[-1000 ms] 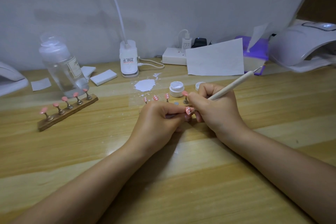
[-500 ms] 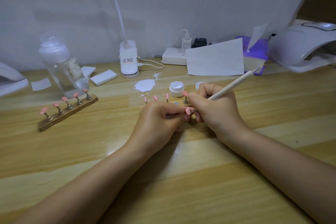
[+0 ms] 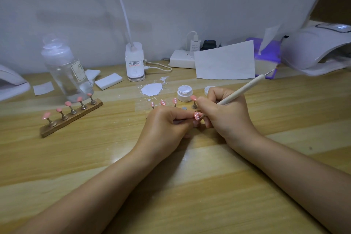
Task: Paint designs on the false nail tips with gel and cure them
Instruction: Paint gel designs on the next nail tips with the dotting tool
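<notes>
Bottle (image 3: 65,74) stands near the worktop's (image 3: 190,186) back left edge, clear and capped, and just in front of it lies a wooden rack (image 3: 71,118) with five plain pink tips on pegs; judging by their bare surfaces these await their turn, parked clear of the hands. Behind centre, a lamp base (image 3: 135,62) sits by the back edge with its cable trailing right to a power strip (image 3: 181,59). A white smear (image 3: 152,89) spreads on the wood ahead of it.

At centre, the left hand (image 3: 165,127) pinches a peg, its grip narrow around the stem, lifting one dotted tip (image 3: 197,116) off the worktop, probably to steady and angle it. Beyond the knuckles a second row of tips (image 3: 163,102) shows white dots, one peg spot apparently vacant. The right hand (image 3: 226,114) has its grip closed on a dotting pen (image 3: 245,87), held like a pencil; its working end is hidden behind the fingers, right at the tip. An open gel pot (image 3: 185,93) and its lid (image 3: 209,89) sit just behind, close for reloading, though near enough to be knocked.

Farther right, paper (image 3: 225,62) leans at the back edge, beside a purple box (image 3: 266,57). A curing lamp (image 3: 319,47) waits at the back right corner, with the pen's upper end pointing towards it.
</notes>
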`<action>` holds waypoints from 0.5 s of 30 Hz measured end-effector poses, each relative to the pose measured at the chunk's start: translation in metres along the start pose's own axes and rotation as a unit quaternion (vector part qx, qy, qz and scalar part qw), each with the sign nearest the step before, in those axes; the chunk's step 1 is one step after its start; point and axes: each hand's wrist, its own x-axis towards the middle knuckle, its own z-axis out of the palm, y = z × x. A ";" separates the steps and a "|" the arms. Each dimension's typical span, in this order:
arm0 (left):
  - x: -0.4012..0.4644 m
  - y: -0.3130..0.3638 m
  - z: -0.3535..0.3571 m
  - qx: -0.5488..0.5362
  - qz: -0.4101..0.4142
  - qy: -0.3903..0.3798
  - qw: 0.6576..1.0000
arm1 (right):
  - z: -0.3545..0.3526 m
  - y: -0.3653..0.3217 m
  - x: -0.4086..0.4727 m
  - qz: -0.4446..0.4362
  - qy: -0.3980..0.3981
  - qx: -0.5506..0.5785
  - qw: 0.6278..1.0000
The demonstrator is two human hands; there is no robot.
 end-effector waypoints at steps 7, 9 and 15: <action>0.000 0.000 0.000 0.008 -0.003 0.002 1.000 | 0.000 0.000 0.000 0.001 0.000 0.004 1.000; 0.000 -0.001 0.000 0.010 -0.002 0.004 1.000 | 0.000 0.000 0.000 0.000 0.001 0.005 1.000; 0.000 0.000 0.000 0.002 -0.007 0.003 1.000 | 0.000 -0.001 0.000 -0.002 0.000 -0.001 1.000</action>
